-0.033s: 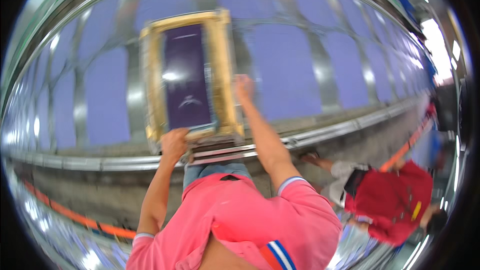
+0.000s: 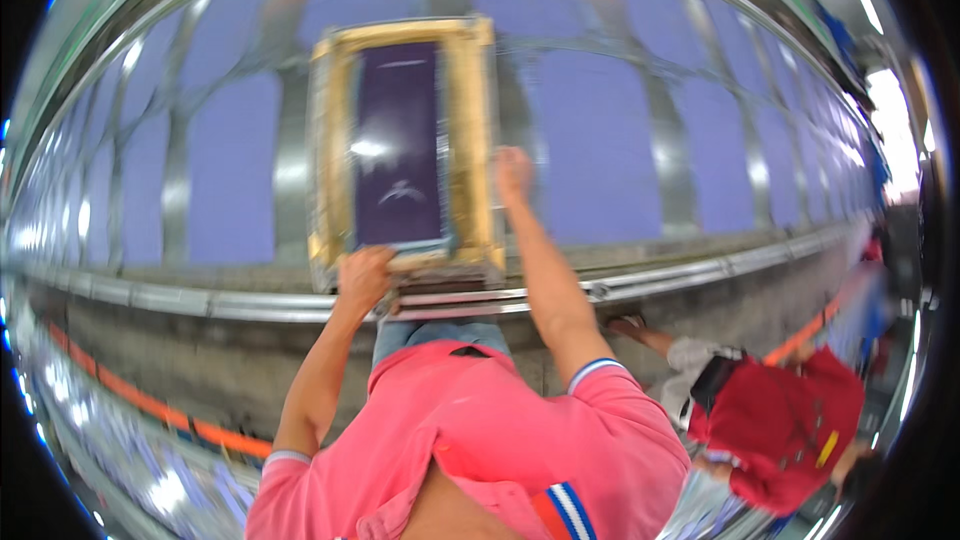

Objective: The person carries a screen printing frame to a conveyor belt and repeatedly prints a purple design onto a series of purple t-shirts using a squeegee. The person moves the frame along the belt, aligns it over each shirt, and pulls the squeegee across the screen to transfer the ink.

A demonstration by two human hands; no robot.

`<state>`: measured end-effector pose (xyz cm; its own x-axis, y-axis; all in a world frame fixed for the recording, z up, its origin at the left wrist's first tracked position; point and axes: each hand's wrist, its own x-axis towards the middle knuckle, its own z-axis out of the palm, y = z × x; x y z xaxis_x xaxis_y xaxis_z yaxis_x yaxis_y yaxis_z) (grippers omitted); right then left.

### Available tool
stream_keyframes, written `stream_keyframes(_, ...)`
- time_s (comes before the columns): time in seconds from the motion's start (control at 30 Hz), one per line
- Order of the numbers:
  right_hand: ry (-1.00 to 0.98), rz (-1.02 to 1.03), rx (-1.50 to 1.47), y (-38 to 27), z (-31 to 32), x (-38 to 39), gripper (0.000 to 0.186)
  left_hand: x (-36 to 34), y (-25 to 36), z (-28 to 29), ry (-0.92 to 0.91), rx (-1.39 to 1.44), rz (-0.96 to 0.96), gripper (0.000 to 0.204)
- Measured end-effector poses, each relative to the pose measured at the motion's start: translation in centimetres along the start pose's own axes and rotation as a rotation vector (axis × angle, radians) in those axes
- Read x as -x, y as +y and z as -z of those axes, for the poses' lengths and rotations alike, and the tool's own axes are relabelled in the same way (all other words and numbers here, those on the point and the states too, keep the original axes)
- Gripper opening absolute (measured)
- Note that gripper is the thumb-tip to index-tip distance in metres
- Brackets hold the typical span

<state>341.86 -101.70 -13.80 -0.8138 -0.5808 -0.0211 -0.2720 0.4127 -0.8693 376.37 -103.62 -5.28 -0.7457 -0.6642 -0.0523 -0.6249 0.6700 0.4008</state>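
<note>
At lower right, a second person in a red shirt (image 2: 790, 430) crouches beside a metal rail (image 2: 700, 275) crossing mid-frame. Above it, both arms in pink sleeves stretch up-frame. The left hand (image 2: 365, 278) grips the bottom edge of a wooden screen-printing frame (image 2: 470, 140) at upper centre; the right hand (image 2: 512, 172) presses flat, fingers open, against its right side.

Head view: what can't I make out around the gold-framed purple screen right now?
- Right hand: motion-blurred on the wooden gold-coloured frame; grip unreadable.
- Left hand: covers the frame's lower corner.
- Purple screen panel: glare hides its surface.
- Person in red: blurred, near the rim.
</note>
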Motion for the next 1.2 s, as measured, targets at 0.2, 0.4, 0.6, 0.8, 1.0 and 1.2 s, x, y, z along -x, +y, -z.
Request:
stream_keyframes(0.2,0.038,-0.024,0.153,0.1,-0.8,1.5,0.034,4.2,-0.3,-2.1,0.043,0.034,-0.025,0.034)
stream_keyframes(0.4,0.010,-0.091,0.215,-1.6,0.3,2.2,0.034,-5.6,-2.4,-0.8,0.123,-0.007,-0.023,0.033)
stream_keyframes(0.6,0.139,0.282,0.316,-6.6,-1.9,-1.8,0.044,-24.5,-8.6,1.2,0.265,-0.038,-0.044,0.031)
stream_keyframes(0.8,-0.240,0.854,0.244,-18.1,-10.0,-16.3,0.037,-39.3,-11.0,6.6,0.010,-0.186,0.051,0.023)
stream_keyframes(1.0,-0.769,0.651,0.726,-22.3,-15.3,-24.3,0.033,-45.1,-12.8,8.5,-0.079,-0.115,0.012,0.023)
stream_keyframes(1.2,-0.719,0.665,0.893,-17.3,-15.3,-17.3,0.020,-37.5,-11.3,6.3,-0.125,-0.126,0.033,0.024)
